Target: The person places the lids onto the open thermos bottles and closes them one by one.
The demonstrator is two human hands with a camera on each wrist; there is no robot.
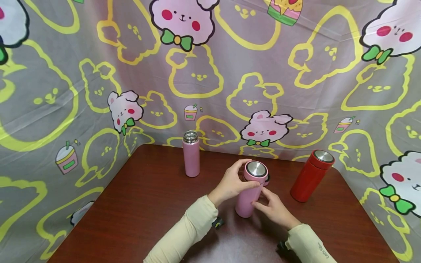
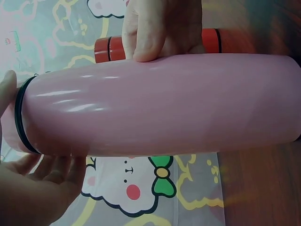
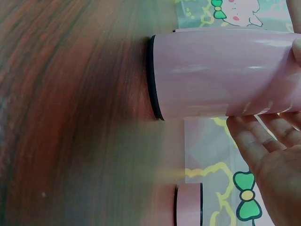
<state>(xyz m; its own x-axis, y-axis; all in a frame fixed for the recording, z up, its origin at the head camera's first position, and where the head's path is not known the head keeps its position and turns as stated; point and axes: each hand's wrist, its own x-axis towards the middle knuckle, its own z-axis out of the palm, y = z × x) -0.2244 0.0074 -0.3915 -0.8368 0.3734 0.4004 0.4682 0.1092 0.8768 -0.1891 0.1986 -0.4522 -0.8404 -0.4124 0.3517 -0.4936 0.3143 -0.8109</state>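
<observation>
A pink thermos (image 1: 247,201) with a steel-topped lid (image 1: 256,169) is between both hands, close to upright. My left hand (image 1: 231,184) grips it around the lid and upper end, thumb on the near side. Lower down, my right hand (image 1: 273,208) holds the body from the right side. The left wrist view shows the left hand's fingers (image 2: 51,169) around the lid end and the right hand (image 2: 164,28) on the body's far side. From the right wrist view, the black-rimmed base (image 3: 155,77) is at the brown tabletop; whether it touches cannot be told.
Another pink thermos (image 1: 191,157), its lid off and steel mouth bare, stands at the back left. A loose pink lid (image 3: 189,205) lies behind the held thermos. To the right stands a red thermos (image 1: 310,177) with its lid on. A patterned cloth (image 1: 210,109) hangs around the table.
</observation>
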